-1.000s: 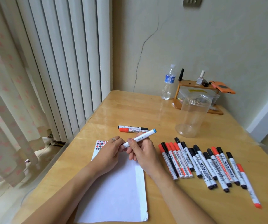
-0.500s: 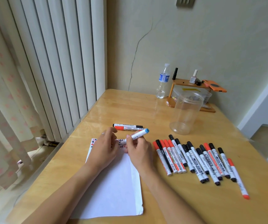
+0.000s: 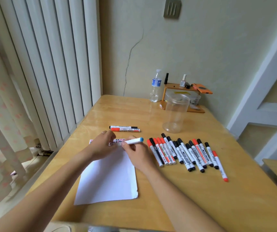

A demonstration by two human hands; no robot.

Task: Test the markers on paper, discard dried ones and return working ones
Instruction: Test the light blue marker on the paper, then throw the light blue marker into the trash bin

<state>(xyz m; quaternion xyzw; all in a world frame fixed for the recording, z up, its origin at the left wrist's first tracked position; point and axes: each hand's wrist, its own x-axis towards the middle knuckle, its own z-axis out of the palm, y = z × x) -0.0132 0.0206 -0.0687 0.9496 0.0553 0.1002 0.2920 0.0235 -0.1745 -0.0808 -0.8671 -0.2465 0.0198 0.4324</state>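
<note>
My right hand (image 3: pixel 137 154) grips a white marker with a blue end (image 3: pixel 134 141), its tip pointing left over the top of the white paper (image 3: pixel 107 181). Just left of that tip, my left hand (image 3: pixel 101 145) has its fingers curled in a pinch, and the marker cap it seems to hold is hidden by them. Small red and black test marks show on the paper's top edge between my hands. Several red and black capped markers (image 3: pixel 181 152) lie in a row right of the paper. Beyond the paper lie two more markers (image 3: pixel 124 128), side by side.
An open clear plastic jar (image 3: pixel 176 114) stands behind the marker row. At the back are a water bottle (image 3: pixel 155 86) and a small wooden shelf (image 3: pixel 181 86) with small items. The wooden table (image 3: pixel 201 198) meets a radiator and curtain on the left.
My left hand has drawn away to the left from the marker's tip end, leaving a gap. The right hand has lowered the marker toward the paper's top. The view has tilted up.
</note>
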